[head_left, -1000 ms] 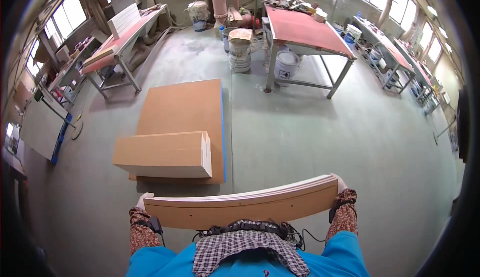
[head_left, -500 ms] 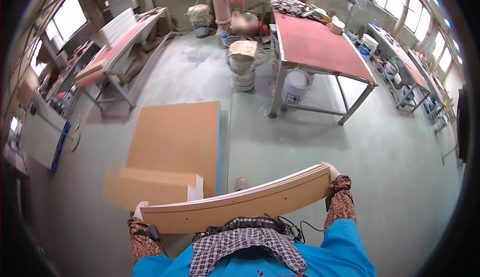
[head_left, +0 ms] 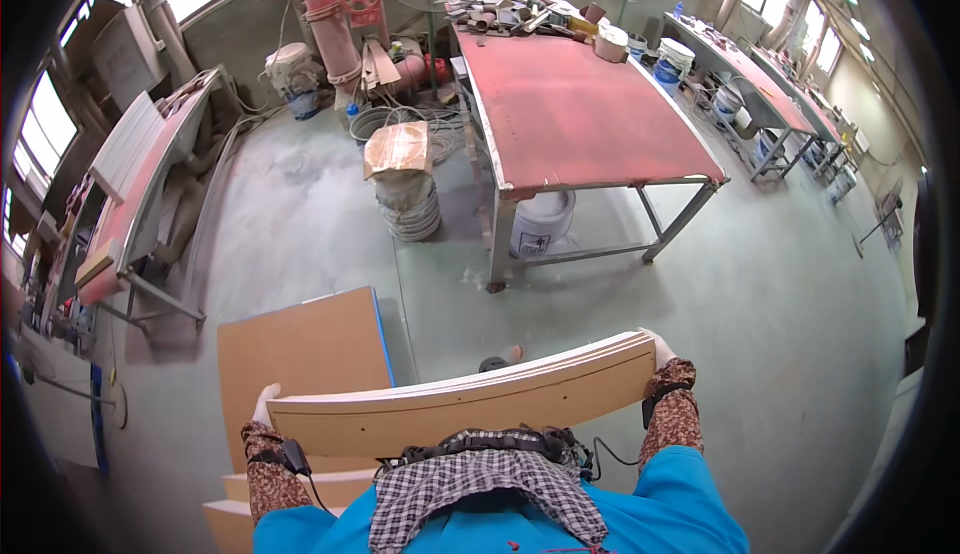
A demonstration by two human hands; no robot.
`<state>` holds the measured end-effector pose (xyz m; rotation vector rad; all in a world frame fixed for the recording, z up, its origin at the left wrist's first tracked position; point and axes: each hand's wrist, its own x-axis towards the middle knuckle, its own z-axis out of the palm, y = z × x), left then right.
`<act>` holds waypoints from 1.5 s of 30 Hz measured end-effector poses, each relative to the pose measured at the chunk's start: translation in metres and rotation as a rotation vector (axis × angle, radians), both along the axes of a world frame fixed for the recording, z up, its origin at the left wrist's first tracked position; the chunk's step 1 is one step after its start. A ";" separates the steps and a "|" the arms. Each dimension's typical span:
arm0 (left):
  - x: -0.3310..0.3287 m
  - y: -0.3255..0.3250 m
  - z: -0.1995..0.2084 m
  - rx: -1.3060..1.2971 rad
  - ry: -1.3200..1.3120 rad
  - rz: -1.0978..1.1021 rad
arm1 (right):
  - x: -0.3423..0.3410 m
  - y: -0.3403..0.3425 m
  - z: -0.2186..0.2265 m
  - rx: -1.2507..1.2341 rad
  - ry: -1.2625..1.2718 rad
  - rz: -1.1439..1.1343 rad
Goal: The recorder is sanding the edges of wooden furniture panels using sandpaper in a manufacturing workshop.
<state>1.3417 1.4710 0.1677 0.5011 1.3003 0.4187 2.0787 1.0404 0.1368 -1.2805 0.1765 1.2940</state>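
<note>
A stack of long, brown-faced boards (head_left: pixel 470 412) with white edges stretches across in front of my waist. A dark line and a few small dark holes mark its brown face. My left hand (head_left: pixel 266 404), pale as if gloved, is closed round the left end of the stack. Around the right end, slightly higher in view, my right hand (head_left: pixel 661 348) is closed too. Some fingers of both hands are hidden by the boards. Below my left forearm lie more brown boards (head_left: pixel 228 526) with white edges, partly covered by my arm.
On the floor ahead-left lies a large brown sheet (head_left: pixel 300 339) with a blue edge. A red-topped table (head_left: pixel 590 104) stands ahead, scraps at its far end and a white bucket (head_left: pixel 543 222) beneath. Left of it is a covered bucket stack (head_left: pixel 402 179). A long bench (head_left: pixel 150 184) stands far left.
I have moved forward and turned a little right, carrying the boards in both hands. The red table is closer, and the brown sheet and lower-left boards have slid down in view.
</note>
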 end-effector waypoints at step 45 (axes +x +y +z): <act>0.726 0.501 0.077 -0.066 0.129 -1.029 | 0.211 0.170 0.140 -0.427 0.011 -0.417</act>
